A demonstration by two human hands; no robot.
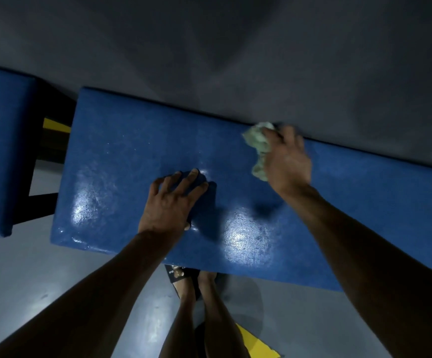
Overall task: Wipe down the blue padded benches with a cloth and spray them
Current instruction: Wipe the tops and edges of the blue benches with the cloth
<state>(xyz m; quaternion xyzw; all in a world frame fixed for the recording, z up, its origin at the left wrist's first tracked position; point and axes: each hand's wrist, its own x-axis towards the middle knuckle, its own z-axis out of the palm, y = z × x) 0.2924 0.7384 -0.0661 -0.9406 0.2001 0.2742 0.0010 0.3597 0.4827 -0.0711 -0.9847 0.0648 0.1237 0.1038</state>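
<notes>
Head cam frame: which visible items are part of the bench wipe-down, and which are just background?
In the job:
- blue padded bench, being wiped
- pale green cloth, bunched under the right hand
- left hand, spread flat on the bench
- second blue bench, at left

Just there:
- yellow floor marking
- sandal
- grey floor

No spray bottle in view.

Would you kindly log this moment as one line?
right hand wiping, grips crumpled pale green cloth | left hand braced on blue padded bench

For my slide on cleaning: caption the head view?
Right hand wipes blue bench with crumpled cloth; left hand braces.
</notes>
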